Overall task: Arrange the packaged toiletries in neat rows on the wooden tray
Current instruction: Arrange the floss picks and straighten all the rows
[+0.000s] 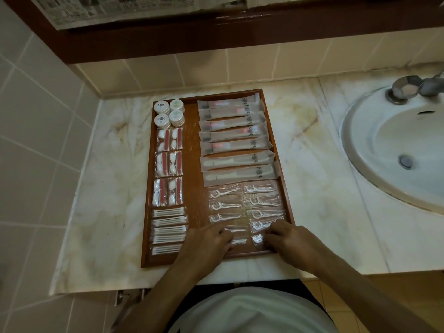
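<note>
On the marble tabletop (115, 179) a wooden tray (192, 145) held neat rows: from the left, round soap packets (169, 113), cotton packs and cotton-bud sachets (169, 213), then long frosted toothbrush sleeves (234, 138) and, nearest the viewer, clear floss-pick sachets (225, 205). The left hand (206, 241) lay with fingers curled over one floss sachet and the right hand (286, 236) pinched another at its edge; these looked featherlight, limp and slippery, probably best nudged flat by a corner. Neighbouring sachets crowded close and could easily shift, while the sink (396, 150) sat well apart on the right.
</note>
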